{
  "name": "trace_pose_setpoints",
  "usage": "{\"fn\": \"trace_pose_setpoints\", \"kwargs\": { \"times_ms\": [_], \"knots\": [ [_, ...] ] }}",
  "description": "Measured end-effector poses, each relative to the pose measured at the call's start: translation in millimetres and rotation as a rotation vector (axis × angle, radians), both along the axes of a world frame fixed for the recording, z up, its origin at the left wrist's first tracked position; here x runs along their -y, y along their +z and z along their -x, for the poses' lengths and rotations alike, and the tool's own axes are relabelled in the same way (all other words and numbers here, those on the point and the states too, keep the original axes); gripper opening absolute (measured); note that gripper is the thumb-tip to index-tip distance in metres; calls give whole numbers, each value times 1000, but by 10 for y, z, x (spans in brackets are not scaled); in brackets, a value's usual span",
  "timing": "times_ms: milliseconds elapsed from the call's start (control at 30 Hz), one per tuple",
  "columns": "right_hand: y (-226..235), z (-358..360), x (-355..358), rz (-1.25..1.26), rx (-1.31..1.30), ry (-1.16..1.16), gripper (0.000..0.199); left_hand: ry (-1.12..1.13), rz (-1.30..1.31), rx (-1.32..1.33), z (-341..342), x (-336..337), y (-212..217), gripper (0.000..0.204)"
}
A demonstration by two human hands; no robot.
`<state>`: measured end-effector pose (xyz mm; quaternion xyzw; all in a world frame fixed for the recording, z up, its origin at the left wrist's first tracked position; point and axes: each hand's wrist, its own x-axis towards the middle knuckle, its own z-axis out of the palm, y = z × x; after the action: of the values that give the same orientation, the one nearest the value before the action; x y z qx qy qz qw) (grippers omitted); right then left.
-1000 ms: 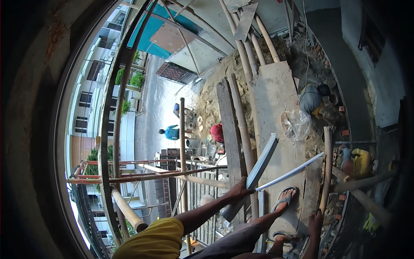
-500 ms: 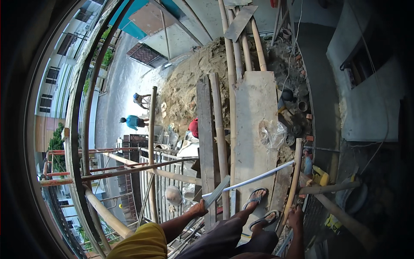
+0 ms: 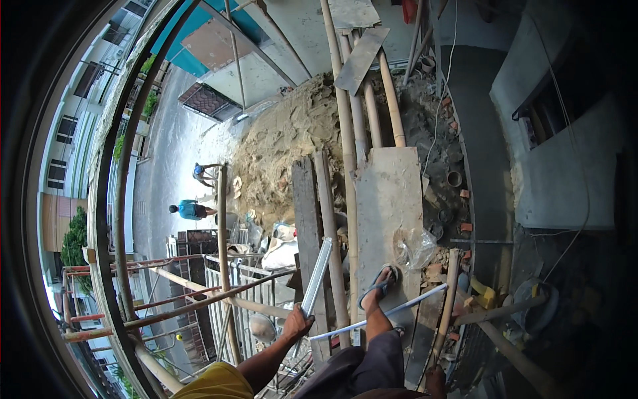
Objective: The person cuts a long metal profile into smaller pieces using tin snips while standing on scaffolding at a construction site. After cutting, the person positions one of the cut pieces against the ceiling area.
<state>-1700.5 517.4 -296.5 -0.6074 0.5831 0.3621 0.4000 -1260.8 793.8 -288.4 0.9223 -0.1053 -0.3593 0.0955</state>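
Note:
My left hand (image 3: 297, 325) is closed around the lower end of a long silvery metal bar (image 3: 318, 276), which points up and away from me, over the dark plank (image 3: 308, 219). My right hand (image 3: 435, 380) is dim at the lower edge, close to the near end of a bamboo pole (image 3: 444, 316); its fingers are too dark to read. Between the hands, a thin white tube (image 3: 399, 308) runs across in front of my legs. One sandalled foot (image 3: 379, 287) is on the wide grey board (image 3: 389, 199); the other is mostly hidden behind my leg and the tube.
Bamboo poles (image 3: 347, 133) run beside the board, with a loose plate (image 3: 362, 60) across them. Crumpled clear plastic (image 3: 417, 247) lies on the board. Below are a sand heap (image 3: 286, 146), a railing (image 3: 219, 292) and two people (image 3: 193, 209). Scaffold poles (image 3: 100, 233) stand left.
One foot has stepped forward along the board. The metal bar has swung more upright, my left hand moving slightly left. My right hand has dropped toward the lower edge. A red cap below has gone from sight.

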Motion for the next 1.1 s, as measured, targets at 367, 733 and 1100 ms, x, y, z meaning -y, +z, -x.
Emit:
{"fn": "trace_pose_setpoints", "kwargs": {
  "times_ms": [367,733,1100],
  "knots": [
    [-532,-1429,527,-12,115,-338,14,70,-47,-17,-1732,677,303,55],
    [-235,-2686,1463,80,213,-305,24,18,-369,-164,-2844,1154,518,75],
    [-136,-5554,2725,239,334,-480,29,-93,-192,-34,-5688,3264,390,59]
  ]
}}
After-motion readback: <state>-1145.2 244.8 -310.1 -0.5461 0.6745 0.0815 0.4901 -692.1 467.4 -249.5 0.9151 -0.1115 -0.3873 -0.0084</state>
